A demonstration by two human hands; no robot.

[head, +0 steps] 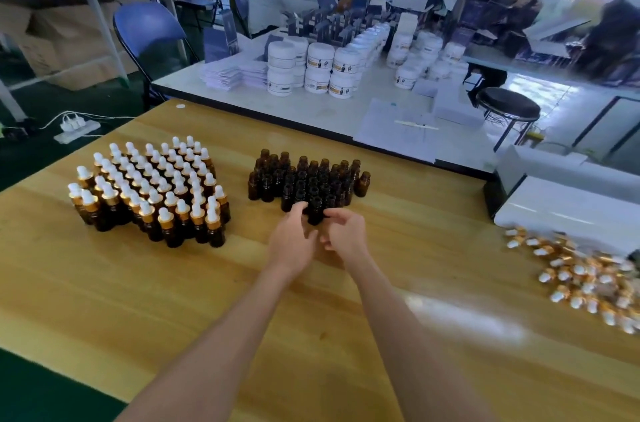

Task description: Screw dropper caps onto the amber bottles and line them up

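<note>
Reaching for the front amber bottle of the uncapped cluster — my left hand and right hand flank it, fingers loosely curled; I cannot tell if they grip. I'd lift it straight up — sparing its neighbours — then take a dropper cap from the pile right of the cluster.

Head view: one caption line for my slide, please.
Left hand and right hand reach a front uncapped bottle; capped bottles stand left, loose dropper caps lie right.
</note>
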